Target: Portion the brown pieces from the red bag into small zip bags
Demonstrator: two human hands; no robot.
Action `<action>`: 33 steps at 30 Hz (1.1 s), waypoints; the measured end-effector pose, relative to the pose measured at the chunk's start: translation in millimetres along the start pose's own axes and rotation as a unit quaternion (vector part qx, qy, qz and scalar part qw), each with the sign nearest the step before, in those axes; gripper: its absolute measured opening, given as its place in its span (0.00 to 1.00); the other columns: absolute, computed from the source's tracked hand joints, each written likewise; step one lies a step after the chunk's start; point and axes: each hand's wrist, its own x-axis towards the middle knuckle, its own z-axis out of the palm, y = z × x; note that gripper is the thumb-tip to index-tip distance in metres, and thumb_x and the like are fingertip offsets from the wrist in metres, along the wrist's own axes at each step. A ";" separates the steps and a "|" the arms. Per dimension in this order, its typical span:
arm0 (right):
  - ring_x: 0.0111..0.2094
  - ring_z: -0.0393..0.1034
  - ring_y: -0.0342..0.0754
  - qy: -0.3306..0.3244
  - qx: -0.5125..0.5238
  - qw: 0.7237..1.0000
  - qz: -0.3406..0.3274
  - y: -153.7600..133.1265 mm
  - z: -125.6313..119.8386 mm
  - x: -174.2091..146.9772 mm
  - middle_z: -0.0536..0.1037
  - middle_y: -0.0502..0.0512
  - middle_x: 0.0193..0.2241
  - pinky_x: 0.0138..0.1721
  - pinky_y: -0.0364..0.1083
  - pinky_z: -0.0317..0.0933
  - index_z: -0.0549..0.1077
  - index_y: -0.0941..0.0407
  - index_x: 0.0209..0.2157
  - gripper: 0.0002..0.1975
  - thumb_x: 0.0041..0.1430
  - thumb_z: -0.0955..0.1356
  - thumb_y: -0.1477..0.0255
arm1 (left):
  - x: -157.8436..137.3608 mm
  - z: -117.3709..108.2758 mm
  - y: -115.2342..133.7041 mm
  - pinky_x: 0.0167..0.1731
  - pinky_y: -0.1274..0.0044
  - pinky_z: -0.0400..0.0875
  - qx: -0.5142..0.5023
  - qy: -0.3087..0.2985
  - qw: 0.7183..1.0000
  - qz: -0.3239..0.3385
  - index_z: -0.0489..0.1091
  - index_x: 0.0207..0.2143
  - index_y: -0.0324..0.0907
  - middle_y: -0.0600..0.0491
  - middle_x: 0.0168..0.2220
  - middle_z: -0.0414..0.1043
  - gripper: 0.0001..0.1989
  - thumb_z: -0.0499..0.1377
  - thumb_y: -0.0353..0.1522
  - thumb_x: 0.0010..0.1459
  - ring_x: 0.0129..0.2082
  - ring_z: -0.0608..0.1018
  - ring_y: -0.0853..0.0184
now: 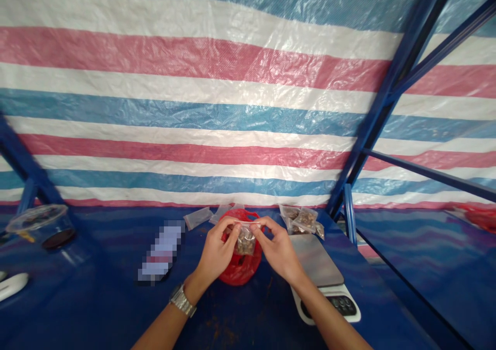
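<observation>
Between both hands hangs a small clear zip bag (245,240) with brownish bits inside. My left hand (220,244) pinches its top left corner between thumb and fingers. At the top right corner, my right hand (277,246) grips the same bag's edge. Below and behind it sits a red plastic bag (241,272), open at the top, its contents mostly hidden. Several filled zip bags (304,218) lie in a pile beyond my right hand. Flat, clear zip bags (197,218) rest past my left hand.
A kitchen scale (315,262) with a steel plate stands under my right forearm. At left are a blurred-out phone-shaped object (160,252), a clear plastic tub (39,221) and a white object (13,286). Blue metal posts (372,112) rise before the striped sheet (194,112).
</observation>
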 end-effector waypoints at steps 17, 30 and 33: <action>0.40 0.75 0.48 0.023 -0.065 0.996 -0.056 -5.8 3.0 -2.3 0.80 0.49 0.35 0.50 0.49 0.58 0.76 0.52 0.34 0.08 0.69 0.68 0.67 | -1.6 5.6 1.8 0.43 0.77 0.76 -0.013 -0.022 0.999 0.020 0.76 0.40 0.44 0.53 0.38 0.81 0.08 0.59 0.37 0.68 0.39 0.82 0.65; 0.42 0.75 0.54 0.143 -0.213 0.955 -0.148 -13.3 -42.3 15.1 0.83 0.54 0.37 0.48 0.52 0.61 0.79 0.51 0.36 0.10 0.71 0.67 0.64 | 0.9 -4.2 2.8 0.63 0.65 0.68 0.060 -0.018 0.997 0.049 0.71 0.59 0.47 0.47 0.60 0.75 0.19 0.60 0.37 0.67 0.61 0.75 0.57; 0.44 0.75 0.56 0.253 -0.286 0.912 -0.151 4.3 -76.2 28.3 0.83 0.59 0.38 0.50 0.53 0.62 0.79 0.52 0.37 0.11 0.70 0.67 0.62 | 1.8 -9.7 0.7 0.66 0.62 0.63 0.126 -0.008 0.990 0.055 0.65 0.64 0.49 0.46 0.64 0.71 0.22 0.56 0.38 0.70 0.65 0.71 0.57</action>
